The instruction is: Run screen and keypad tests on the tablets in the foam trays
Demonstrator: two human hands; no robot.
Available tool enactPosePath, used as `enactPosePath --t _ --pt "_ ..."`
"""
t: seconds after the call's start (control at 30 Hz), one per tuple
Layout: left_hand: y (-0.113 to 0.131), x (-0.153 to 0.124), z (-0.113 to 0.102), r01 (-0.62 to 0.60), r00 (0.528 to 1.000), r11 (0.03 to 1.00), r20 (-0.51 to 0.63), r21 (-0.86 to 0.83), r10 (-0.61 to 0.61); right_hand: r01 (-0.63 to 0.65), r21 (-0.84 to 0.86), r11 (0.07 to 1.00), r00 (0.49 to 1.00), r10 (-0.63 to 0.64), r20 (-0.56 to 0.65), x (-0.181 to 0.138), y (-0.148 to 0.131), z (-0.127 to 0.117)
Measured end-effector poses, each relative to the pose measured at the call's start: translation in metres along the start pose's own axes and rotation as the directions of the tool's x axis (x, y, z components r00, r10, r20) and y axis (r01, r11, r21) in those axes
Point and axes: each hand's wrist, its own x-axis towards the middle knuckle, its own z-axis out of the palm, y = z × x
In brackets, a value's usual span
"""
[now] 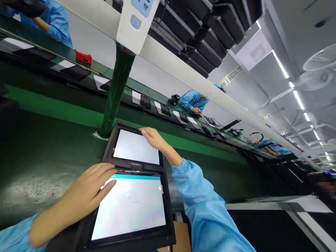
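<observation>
Two tablets with lit white screens lie one behind the other in black frames on the green bench. The near tablet [133, 206] shows a teal bar along the top of its screen. Behind it is the far tablet [133, 147], its screen plain white. My left hand [91, 187] is open over the near tablet's upper left corner, fingers stretched and thumb apart. At the far tablet's upper right edge rests my right hand [154, 140], its fingers extended. Whether my right fingertips press on the frame or the screen, I cannot tell.
A green post [115, 94] rises just behind the far tablet, below a white power strip [138, 24]. Several tablets with white sheets line a conveyor [147, 113], near a red tray [83, 56]. Black cases [204, 42] are stacked overhead. A co-worker [193, 101] sits across.
</observation>
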Motion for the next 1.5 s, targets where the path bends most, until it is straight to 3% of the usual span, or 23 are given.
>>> enactPosePath --t 0.1,0.2,0.27,0.33,0.4,0.57,0.63,0.7,0.8,0.87,0.93,1.0,1.07,1.2,1.33,1.4,1.5 --pt "-0.001 -0.033 -0.016 -0.127 0.991 0.992 -0.034 -0.001 0.127 0.164 0.007 0.986 0.986 -0.164 0.008 -0.053 0.004 0.017" --pt "0.01 -0.046 -0.022 -0.203 0.979 0.978 0.012 -0.055 0.204 0.253 -0.089 0.963 0.963 -0.242 0.118 -0.081 0.019 0.037" --pt "0.02 -0.043 -0.021 -0.23 0.971 0.969 0.044 -0.094 0.235 0.151 -0.186 0.971 0.985 -0.131 0.116 -0.077 0.035 0.042" --pt "0.032 -0.037 -0.018 -0.306 0.943 0.946 0.106 -0.106 0.316 -0.021 -0.246 0.969 1.0 0.022 -0.001 -0.061 0.053 0.04" --pt "0.044 -0.034 -0.012 -0.378 0.908 0.92 0.153 -0.101 0.39 -0.155 -0.25 0.956 0.984 0.127 -0.124 -0.047 0.067 0.033" --pt "0.063 -0.027 0.022 -0.467 0.872 0.881 0.126 -0.079 0.474 -0.149 -0.119 0.982 0.944 0.105 -0.312 -0.059 0.057 0.04" --pt "0.053 -0.019 0.033 -0.455 0.885 0.89 0.094 -0.039 0.457 -0.123 -0.062 0.991 0.938 0.095 -0.332 -0.078 0.043 0.055" --pt "0.03 -0.01 0.034 -0.375 0.927 0.924 0.052 0.081 0.371 -0.116 -0.008 0.993 0.934 0.106 -0.341 -0.097 0.029 0.069" --pt "-0.007 -0.014 0.017 -0.227 0.973 0.951 0.017 0.21 0.228 -0.101 0.096 0.99 0.924 0.129 -0.359 -0.117 0.018 0.084" --pt "-0.019 -0.032 0.004 -0.103 0.995 0.984 -0.003 0.148 0.105 -0.076 0.151 0.986 0.925 0.126 -0.359 -0.12 0.015 0.087" --pt "-0.016 -0.056 0.001 0.088 0.996 0.996 -0.027 0.009 -0.088 -0.039 0.159 0.987 0.943 0.089 -0.321 -0.116 0.011 0.086" --pt "-0.003 -0.081 0.008 0.254 0.966 0.961 -0.021 -0.109 -0.257 0.013 0.127 0.992 0.971 0.018 -0.238 -0.106 0.005 0.085" --pt "0.012 -0.101 0.019 0.317 0.947 0.935 -0.01 -0.158 -0.322 0.071 0.079 0.994 0.988 -0.059 -0.143 -0.092 -0.004 0.085" --pt "0.027 -0.126 0.032 0.21 0.977 0.968 -0.018 -0.135 -0.215 0.155 0.003 0.988 0.987 -0.155 -0.031 -0.064 -0.02 0.089" --pt "0.024 -0.138 0.022 0.124 0.992 0.99 0.003 -0.069 -0.124 0.234 -0.014 0.972 0.972 -0.233 0.037 -0.045 -0.03 0.092" --pt "0.022 -0.138 0.015 0.082 0.997 0.995 0.015 -0.059 -0.081 0.257 -0.011 0.966 0.966 -0.256 0.035 -0.041 -0.032 0.092" --pt "0.022 -0.127 0.005 -0.022 0.999 1.0 0.035 -0.011 0.023 0.251 0.044 0.967 0.966 -0.248 -0.069 -0.044 -0.031 0.09"
